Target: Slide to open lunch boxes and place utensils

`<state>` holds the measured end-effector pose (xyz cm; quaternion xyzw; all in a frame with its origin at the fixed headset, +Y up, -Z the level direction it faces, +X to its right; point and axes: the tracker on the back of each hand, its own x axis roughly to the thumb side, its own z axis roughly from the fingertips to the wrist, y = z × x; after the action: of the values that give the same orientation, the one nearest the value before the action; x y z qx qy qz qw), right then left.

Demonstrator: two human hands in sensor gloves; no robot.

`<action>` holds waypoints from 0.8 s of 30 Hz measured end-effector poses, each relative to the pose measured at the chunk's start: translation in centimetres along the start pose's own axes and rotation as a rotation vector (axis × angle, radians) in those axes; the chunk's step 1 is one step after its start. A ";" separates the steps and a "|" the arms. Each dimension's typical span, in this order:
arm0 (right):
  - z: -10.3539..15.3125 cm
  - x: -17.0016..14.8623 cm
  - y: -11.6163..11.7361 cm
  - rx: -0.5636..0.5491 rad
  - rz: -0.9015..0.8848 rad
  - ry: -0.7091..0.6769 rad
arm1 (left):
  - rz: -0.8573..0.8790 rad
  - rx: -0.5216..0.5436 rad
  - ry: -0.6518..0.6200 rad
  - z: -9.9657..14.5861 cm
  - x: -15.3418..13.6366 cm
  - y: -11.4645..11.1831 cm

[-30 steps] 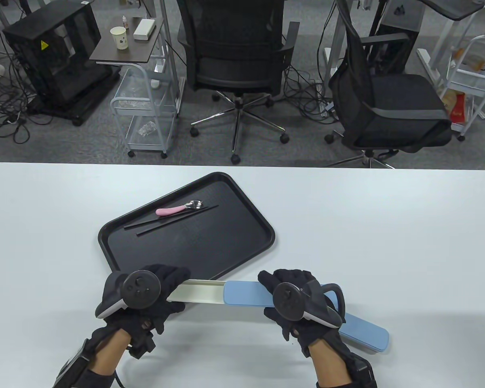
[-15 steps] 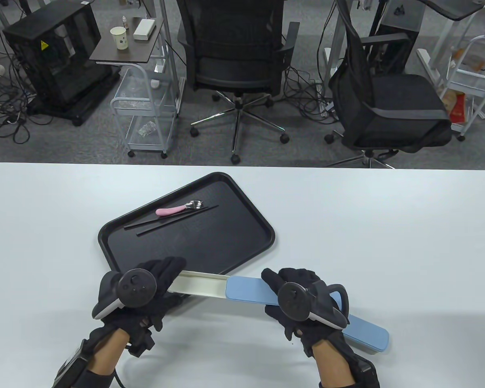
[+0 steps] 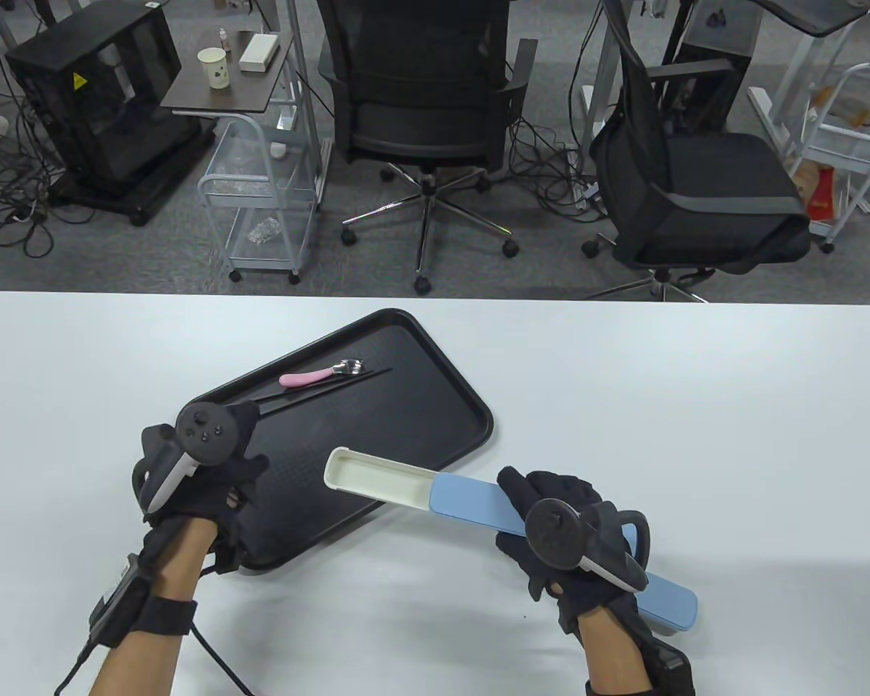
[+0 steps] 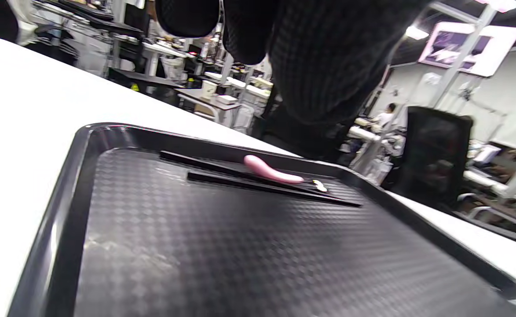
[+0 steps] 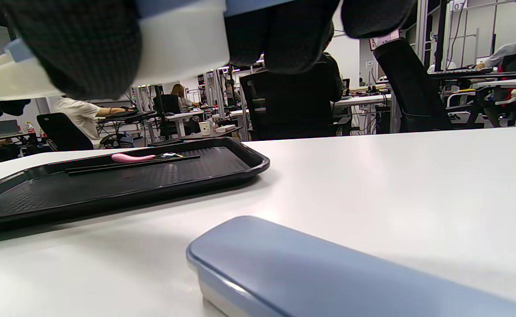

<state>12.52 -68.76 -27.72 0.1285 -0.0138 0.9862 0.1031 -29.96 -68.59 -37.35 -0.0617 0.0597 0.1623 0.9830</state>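
Observation:
My right hand (image 3: 551, 518) grips a long lunch box by its blue lid (image 3: 471, 500) and holds it tilted above the table. The lid is slid partway back, so the empty white base (image 3: 377, 475) shows, and its end hangs over the black tray (image 3: 442, 428). The box also shows in the right wrist view (image 5: 183, 48). My left hand (image 3: 221, 457) is over the tray's left part and holds nothing. A pink-handled spoon (image 3: 306, 378) and black chopsticks (image 3: 333, 388) lie on the tray's far side, just beyond the left hand; the left wrist view shows the spoon (image 4: 271, 171).
A second box with a closed blue lid (image 3: 670, 605) lies on the white table under my right wrist and fills the bottom of the right wrist view (image 5: 328, 273). Office chairs and carts stand beyond the table's far edge.
My left hand let go of the box's white end and moved up and left over the tray. My right hand lifted and swung the box so its open end is over the tray.

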 end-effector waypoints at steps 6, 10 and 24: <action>0.0 -1.0 -0.1 -0.005 -0.014 0.031 | -0.025 -0.064 0.136 -4.6 0.0 -1.6; 0.0 -1.4 -0.1 -0.006 -0.021 0.042 | -0.054 -0.101 0.213 -7.3 -0.2 -3.1; 0.0 -2.0 0.0 0.005 -0.026 0.065 | -0.098 -0.217 0.333 -12.4 -1.8 -7.5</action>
<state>14.42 -69.12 -28.26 0.0968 -0.0062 0.9885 0.1158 -30.38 -77.92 -48.51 -0.1960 0.2004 0.1072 0.9539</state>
